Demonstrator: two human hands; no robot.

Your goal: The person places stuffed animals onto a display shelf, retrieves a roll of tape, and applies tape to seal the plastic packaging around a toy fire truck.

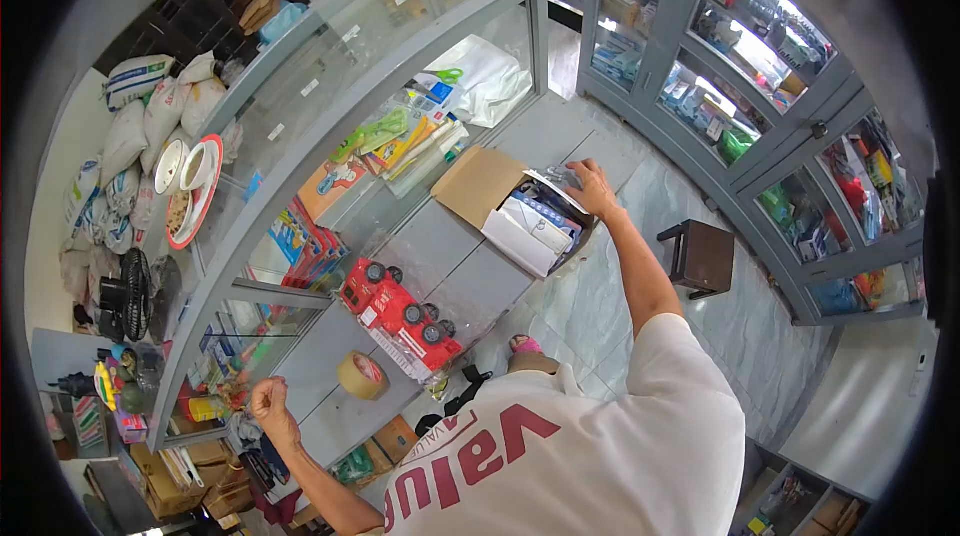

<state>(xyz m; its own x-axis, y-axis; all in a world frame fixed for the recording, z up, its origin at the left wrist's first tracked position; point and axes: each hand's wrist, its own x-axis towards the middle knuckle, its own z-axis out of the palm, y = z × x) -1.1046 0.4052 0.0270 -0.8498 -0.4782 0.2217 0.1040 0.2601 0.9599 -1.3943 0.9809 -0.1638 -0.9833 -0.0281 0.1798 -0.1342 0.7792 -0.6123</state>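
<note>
My right hand reaches to the far right edge of an open cardboard box. Its fingers are apart, beside a small clear plastic piece. Inside the box lie several dark blue and white packs. My left hand is raised beside the glass case, its fingers curled and nothing visible in them. Between my hands, a red toy truck lies on its side in clear packaging on the grey boards. A roll of tan tape is close to my left forearm.
A grey-framed glass display case holds books and packaged goods. Glass-door cabinets line the right side. A dark stool stands on the marbled floor. On the case, a red-rimmed tray carries bowls; white sacks and a black fan are beyond.
</note>
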